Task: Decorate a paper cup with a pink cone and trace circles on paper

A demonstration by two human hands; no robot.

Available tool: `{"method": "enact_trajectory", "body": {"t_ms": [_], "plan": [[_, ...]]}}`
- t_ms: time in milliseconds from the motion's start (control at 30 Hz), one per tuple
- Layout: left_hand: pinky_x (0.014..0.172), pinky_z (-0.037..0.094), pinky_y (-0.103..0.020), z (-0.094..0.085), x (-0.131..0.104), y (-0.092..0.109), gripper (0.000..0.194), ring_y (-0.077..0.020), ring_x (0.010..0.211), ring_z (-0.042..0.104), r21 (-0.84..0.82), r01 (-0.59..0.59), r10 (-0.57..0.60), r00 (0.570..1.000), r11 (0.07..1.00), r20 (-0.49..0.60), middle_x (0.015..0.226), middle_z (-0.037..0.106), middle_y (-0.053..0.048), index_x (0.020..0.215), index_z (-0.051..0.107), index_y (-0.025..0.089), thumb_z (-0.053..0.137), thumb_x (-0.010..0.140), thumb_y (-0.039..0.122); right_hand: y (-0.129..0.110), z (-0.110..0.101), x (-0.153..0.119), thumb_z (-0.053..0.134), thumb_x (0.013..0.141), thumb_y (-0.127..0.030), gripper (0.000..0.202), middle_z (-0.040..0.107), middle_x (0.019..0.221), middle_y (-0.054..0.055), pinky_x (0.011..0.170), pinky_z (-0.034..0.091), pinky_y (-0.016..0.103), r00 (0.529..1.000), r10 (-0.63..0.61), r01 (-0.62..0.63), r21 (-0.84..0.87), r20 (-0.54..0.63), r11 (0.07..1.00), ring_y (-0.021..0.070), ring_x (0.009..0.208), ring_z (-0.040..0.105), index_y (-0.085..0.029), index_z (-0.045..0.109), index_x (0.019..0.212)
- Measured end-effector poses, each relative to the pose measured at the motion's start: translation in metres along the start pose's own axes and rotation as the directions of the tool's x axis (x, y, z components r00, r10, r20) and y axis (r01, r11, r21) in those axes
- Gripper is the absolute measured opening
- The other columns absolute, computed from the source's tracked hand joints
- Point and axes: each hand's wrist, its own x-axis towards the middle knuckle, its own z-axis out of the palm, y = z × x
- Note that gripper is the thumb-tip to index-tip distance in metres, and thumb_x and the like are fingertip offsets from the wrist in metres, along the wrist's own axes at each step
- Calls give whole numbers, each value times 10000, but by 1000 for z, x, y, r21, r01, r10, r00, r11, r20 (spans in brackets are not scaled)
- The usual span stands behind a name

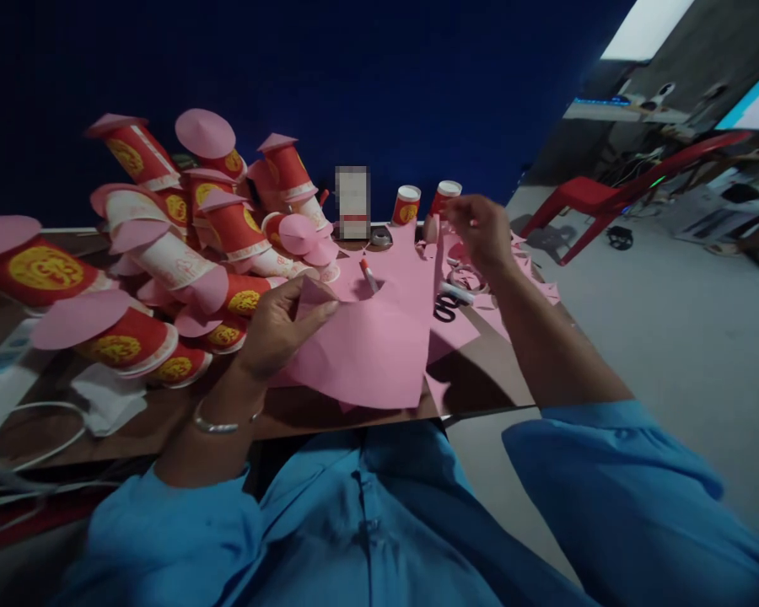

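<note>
My left hand point(278, 324) is closed on the left edge of a large pink paper sheet point(373, 354), thumb on top and fingers beneath. The sheet has a curved, cut-looking top edge and hangs over the table's front. My right hand point(484, 232) is raised at the right, its fingers pinched together at the upper end of a narrow upright part of the pink paper. Just behind the sheet lies a marker with a red-orange end point(368, 274). Black-handled scissors point(446, 308) rest below my right hand, partly covered by paper.
Red and white paper cups with pink cone tops point(240, 228) are piled at the left. Two cups point(407, 205) stand upside down at the back. Pink scraps point(531, 270) lie at the right. A white power strip point(6, 371) with cables is at far left, a red chair point(594, 198) right.
</note>
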Motion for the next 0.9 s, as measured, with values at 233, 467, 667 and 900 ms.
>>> {"method": "enact_trajectory", "body": {"t_ms": [233, 467, 667, 900], "plan": [[762, 564, -282, -34, -36, 28, 143, -195, 792, 719, 251, 18, -55, 989, 968, 140, 835, 779, 1, 843, 772, 238, 769, 861, 379, -16, 78, -57, 487, 1029, -146, 446, 600, 1593, 94, 1238, 449, 491, 777, -261, 364, -70, 573, 929, 297, 1504, 517, -208, 645, 1442], [744, 599, -322, -51, -69, 4, 241, -243, 802, 745, 275, 301, -306, 952, 913, -25, 847, 809, -30, 805, 776, 230, 818, 754, 462, -12, 92, -79, 437, 1097, -227, 417, 578, 1623, 55, 1252, 431, 482, 656, -310, 454, -32, 688, 891, 292, 1553, 468, -235, 631, 1466], [665, 586, -328, -66, -98, -7, 234, -250, 743, 725, 194, 477, -463, 879, 857, -117, 764, 800, 4, 799, 794, 280, 867, 697, 477, 30, 53, -73, 451, 1081, -240, 411, 642, 1546, 125, 1187, 485, 557, 756, -129, 356, -238, 642, 903, 345, 1466, 553, -184, 652, 1435], [663, 596, -346, -80, -115, -11, 181, -260, 757, 727, 160, 524, -490, 846, 837, -209, 758, 802, 40, 737, 792, 343, 896, 647, 461, 19, 50, -90, 505, 1039, -175, 447, 614, 1572, 152, 1254, 447, 558, 803, -184, 345, -190, 567, 919, 337, 1508, 528, -136, 633, 1466]]}}
